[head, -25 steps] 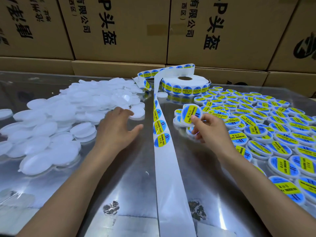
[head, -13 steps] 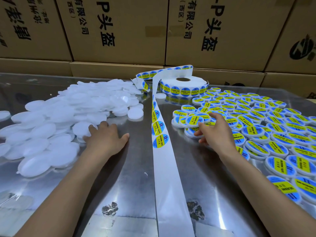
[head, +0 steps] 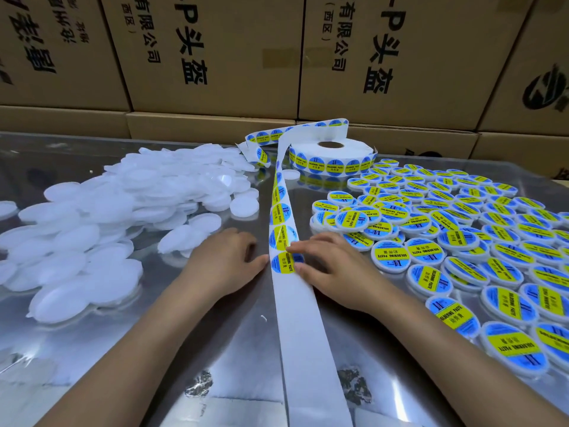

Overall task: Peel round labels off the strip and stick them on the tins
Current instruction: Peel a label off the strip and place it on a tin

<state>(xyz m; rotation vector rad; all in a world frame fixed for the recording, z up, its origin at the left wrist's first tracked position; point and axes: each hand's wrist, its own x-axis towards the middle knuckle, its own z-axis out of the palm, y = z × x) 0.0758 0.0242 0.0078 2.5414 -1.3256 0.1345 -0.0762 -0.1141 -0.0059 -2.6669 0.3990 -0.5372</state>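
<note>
On table [head: 234,349]: unlabelled white tins [head: 101,229] heaped left, labelled tins [head: 462,241] spread right, strip [head: 295,303] running down centre from roll [head: 331,157]. Left hand [head: 221,266] flat beside strip, fingers relaxed. Right hand [head: 332,266] fingertips picking at nearest label [head: 283,263]. Label likely thin, limp, sticky; lift by edge only.

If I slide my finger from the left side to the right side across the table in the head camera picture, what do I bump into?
Pile of plain white tins → left hand → label strip → right hand → labelled tins.
</note>
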